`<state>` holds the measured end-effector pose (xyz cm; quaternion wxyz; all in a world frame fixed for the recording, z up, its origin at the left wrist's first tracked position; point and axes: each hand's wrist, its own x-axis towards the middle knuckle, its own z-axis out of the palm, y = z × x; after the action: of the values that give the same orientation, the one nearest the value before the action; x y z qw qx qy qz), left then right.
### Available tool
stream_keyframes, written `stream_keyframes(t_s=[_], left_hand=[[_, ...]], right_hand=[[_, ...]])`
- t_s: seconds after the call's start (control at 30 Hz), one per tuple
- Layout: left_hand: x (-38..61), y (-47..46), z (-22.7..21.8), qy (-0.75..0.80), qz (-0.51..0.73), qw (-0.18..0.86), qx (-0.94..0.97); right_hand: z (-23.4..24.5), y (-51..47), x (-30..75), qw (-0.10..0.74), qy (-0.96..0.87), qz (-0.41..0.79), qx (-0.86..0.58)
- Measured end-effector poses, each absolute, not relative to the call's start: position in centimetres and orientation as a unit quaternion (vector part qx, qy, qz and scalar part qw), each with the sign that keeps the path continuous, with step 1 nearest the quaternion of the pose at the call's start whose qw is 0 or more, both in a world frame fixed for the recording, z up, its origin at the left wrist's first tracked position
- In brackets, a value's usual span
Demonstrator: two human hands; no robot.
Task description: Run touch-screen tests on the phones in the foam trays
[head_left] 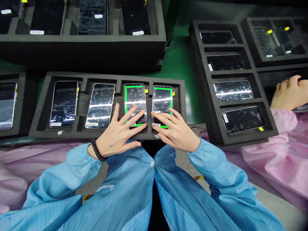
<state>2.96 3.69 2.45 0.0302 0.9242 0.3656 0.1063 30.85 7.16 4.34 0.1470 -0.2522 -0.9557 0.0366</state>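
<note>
A black foam tray (108, 134) lies in front of me with several film-covered smartphones in its slots. My left hand (119, 130) is spread, its fingers over the lower part of a smartphone (135, 94) whose lit screen shows a green border. Over the lower part of the rightmost smartphone (162, 99), also lit with a green border, rest the spread fingers of my right hand (176, 130). Left of these, a smartphone (99, 104) and another smartphone (64, 102) have dark screens. Neither hand holds anything; whether every fingertip touches glass I cannot tell.
Stacked foam trays (96, 38) with phones rise behind. At the right stand a foam tray (247, 73) of several phones and another tray (286, 60). A person's hand (290, 91) in a pink sleeve is beside them. A tray (22, 96) sits at the left on the green table (176, 61).
</note>
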Motion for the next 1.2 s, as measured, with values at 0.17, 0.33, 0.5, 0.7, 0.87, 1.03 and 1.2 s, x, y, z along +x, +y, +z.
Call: stream_keyframes(t_s=[0.17, 0.33, 0.5, 0.7, 0.87, 1.03, 1.2], left_hand=[[3.1, 3.4, 2.5, 0.38, 0.106, 0.041, 0.918], [3.5, 3.6, 2.7, 0.416, 0.095, 0.044, 0.903], [3.8, 4.6, 2.7, 0.434, 0.072, 0.031, 0.898], [3.5, 6.2, 3.0, 0.441, 0.08, 0.049, 0.893], [3.4, 7.9, 3.5, 0.455, 0.086, 0.074, 0.883], [3.6, 9.4, 3.8, 0.466, 0.083, 0.089, 0.877], [3.8, 10.7, 4.4, 0.477, 0.072, 0.089, 0.872]], right_hand=[[4.3, 7.2, 30.9, 0.148, -0.956, 0.044, -0.25], [4.4, 7.5, 30.7, 0.143, -0.952, 0.049, -0.265], [4.2, 8.6, 30.4, 0.138, -0.947, 0.03, -0.289], [4.1, 10.3, 30.0, 0.093, -0.937, 0.038, -0.334], [4.2, 11.4, 29.8, 0.085, -0.926, 0.054, -0.364], [4.2, 12.2, 29.5, 0.088, -0.918, 0.056, -0.382], [4.1, 13.1, 29.2, 0.083, -0.916, 0.042, -0.391]])
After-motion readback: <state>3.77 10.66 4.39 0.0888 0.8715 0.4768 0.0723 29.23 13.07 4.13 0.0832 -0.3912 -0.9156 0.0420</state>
